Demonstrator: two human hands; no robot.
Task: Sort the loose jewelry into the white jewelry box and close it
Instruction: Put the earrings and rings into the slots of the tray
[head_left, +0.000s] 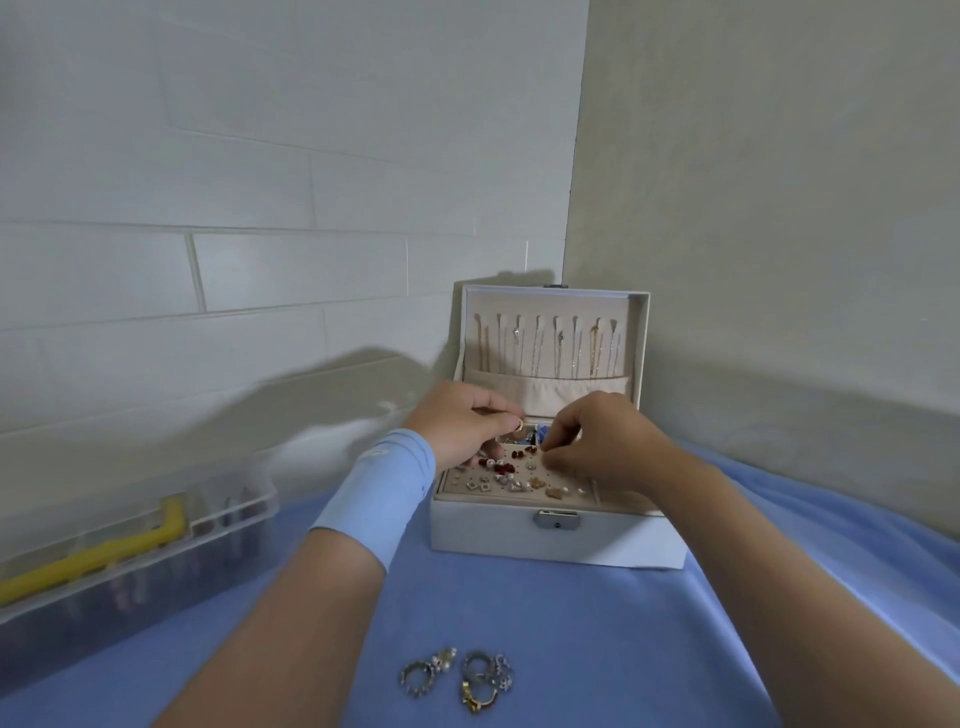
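Observation:
The white jewelry box stands open on the blue cloth, its lid upright with several thin chains hung inside. Several earrings sit on the beige tray in the box. Over the tray's back left, my left hand pinches a small gold ring. My right hand hovers over the tray's right side with fingers curled, pinching something too small to make out. A loose cluster of rings lies on the cloth near me.
A clear plastic organiser with a yellow handle lies at the left on the blue cloth. Walls close in behind the box and to the right.

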